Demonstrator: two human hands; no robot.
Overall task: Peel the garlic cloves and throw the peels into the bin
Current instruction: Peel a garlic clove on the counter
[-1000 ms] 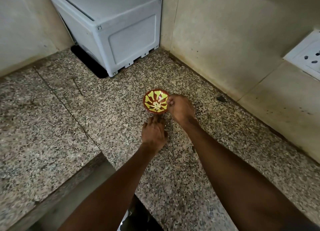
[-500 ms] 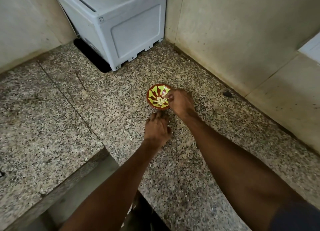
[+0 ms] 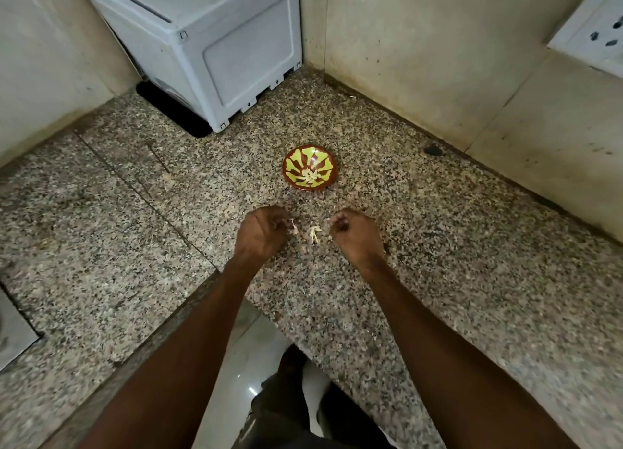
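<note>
While peels point(image 3: 314, 234) lie between them, both hands point(image 3: 261, 231) curl

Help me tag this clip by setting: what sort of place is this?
Probably a home kitchen: a speckled granite counter in a tiled corner, a wall socket, a white appliance, and a small bowl of garlic, with peels lying between the hands.

A white plastic box point(image 3: 202, 43) sits in the tabletop point(image 3: 101, 229) corner; a wall socket point(image 3: 593, 33) is mounted at right.
</note>
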